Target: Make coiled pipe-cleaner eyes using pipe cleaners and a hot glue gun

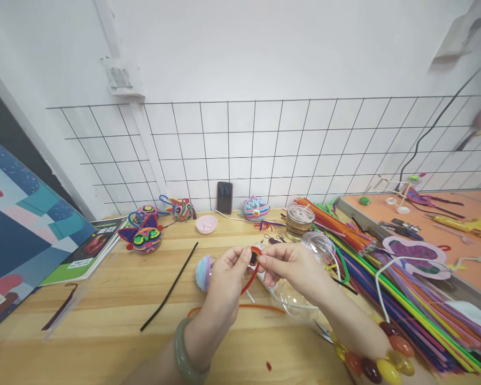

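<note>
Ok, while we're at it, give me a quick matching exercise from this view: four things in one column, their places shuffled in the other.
Things:
1. Phone
2. Black strip
3. Red strip
4. Yellow glue gun

Places:
A. Held in the fingers of the left hand and right hand
B. On the orange surface at the far right
C. Standing upright by the wall
D. Lying on the wooden table, to the left of both hands

Right pairs: 1-C, 2-D, 3-A, 4-B
</note>
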A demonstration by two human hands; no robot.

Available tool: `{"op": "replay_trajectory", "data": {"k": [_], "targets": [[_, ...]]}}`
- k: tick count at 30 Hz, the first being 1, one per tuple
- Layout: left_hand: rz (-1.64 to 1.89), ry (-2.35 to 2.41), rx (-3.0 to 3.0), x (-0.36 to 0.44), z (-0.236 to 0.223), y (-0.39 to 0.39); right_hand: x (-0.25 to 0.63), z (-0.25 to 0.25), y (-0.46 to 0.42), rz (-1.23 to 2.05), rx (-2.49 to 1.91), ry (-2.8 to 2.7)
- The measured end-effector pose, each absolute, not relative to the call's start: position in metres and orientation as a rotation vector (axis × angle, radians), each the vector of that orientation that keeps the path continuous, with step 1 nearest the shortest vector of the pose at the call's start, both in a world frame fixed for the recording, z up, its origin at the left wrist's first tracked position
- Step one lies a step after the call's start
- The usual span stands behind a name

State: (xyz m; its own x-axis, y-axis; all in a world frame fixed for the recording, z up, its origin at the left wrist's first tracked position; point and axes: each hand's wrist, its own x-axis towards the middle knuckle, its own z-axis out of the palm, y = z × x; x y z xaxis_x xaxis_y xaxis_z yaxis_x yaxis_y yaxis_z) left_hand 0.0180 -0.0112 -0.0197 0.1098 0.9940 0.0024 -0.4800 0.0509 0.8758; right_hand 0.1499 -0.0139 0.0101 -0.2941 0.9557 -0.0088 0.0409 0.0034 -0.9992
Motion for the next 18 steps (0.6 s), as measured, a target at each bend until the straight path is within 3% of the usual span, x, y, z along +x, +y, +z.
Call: {"op": "replay_trajectory", "data": {"k": [18], "targets": [[1.020, 0.708, 1.046, 0.004, -0.010, -0.008, 0.170, 0.014, -0.012, 1.449, -1.088, -1.546]]}}
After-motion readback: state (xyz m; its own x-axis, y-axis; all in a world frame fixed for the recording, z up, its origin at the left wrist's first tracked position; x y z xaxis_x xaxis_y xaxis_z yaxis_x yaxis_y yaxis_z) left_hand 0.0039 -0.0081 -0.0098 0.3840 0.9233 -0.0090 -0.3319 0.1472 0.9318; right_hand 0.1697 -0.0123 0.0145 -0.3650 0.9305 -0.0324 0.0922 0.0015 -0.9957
